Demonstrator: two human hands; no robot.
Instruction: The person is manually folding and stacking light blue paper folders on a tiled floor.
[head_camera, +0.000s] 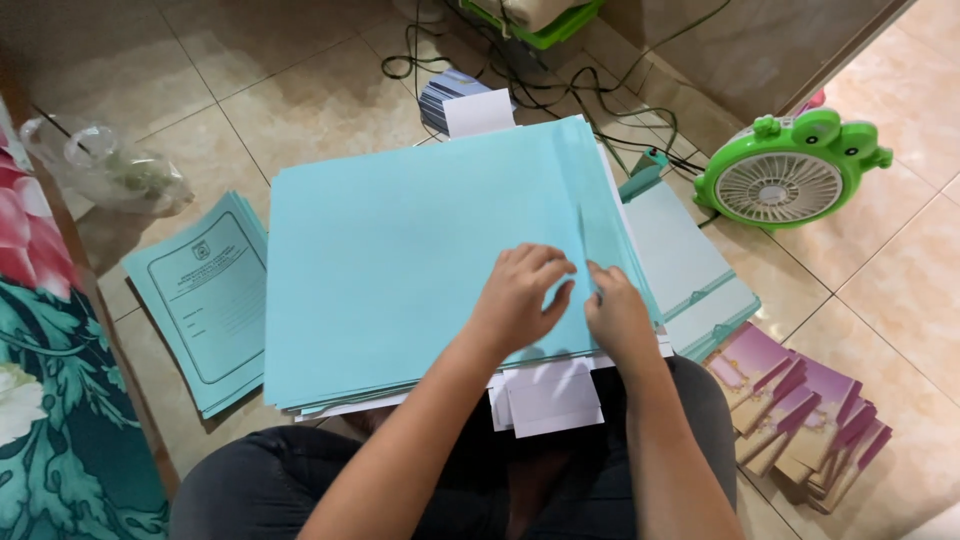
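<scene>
A tiled floor (300, 90) is carrying everything here. Printed blue sheets (205, 300) are lying on it at the left, with a clear plastic bag (105, 168) sitting behind them. A green fan (790, 170) is standing at the right, near black cables (560, 85) trailing across the tiles. Blue folders (690, 275) are resting beside it, and purple booklets (800, 410) are lying fanned out in front.

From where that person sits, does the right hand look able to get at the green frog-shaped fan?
Probably yes. The right hand rests on the blue paper stack, and the green fan stands on the floor on that same side. Only low folders lie between, though it looks a fair stretch.
</scene>
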